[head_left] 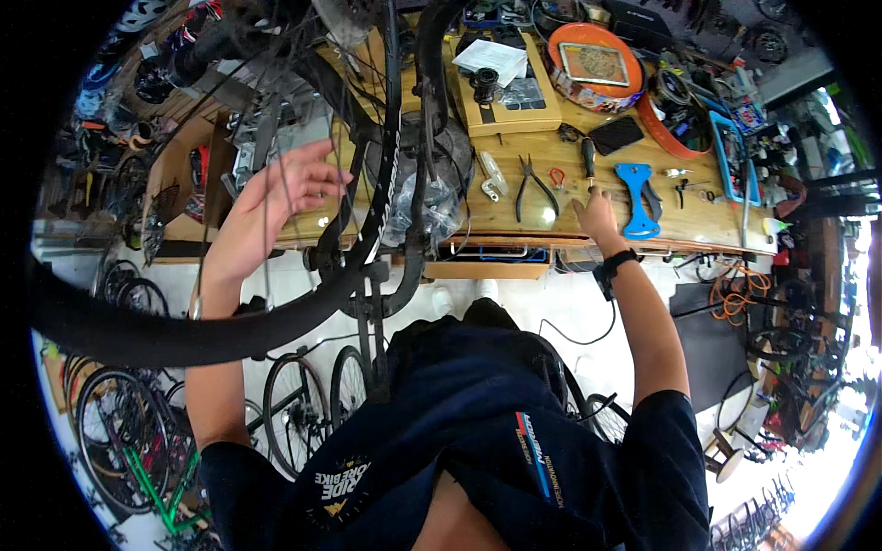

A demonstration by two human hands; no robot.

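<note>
My left hand (289,188) is behind the spokes of a bicycle wheel (276,340), fingers stretched out and apart, with nothing visible in them. The wheel's black tyre sweeps across the left, beside a dark fork (427,101). On the wooden workbench (514,197), my right hand (598,217) has its fingers closed at the lower end of a screwdriver (589,158) with a dark handle. Left of that hand lie black-handled pliers (536,188), a small red clip-like piece (557,177) and a silver tool (493,174). A blue tool (638,200) lies just to its right.
A yellow box (505,110) with papers, an orange round tin (597,69) and a black phone (617,135) lie at the back. A blue tray (732,161) stands at the right. Bicycles (129,432) stand at the lower left; an orange cable (740,289) hangs at the right.
</note>
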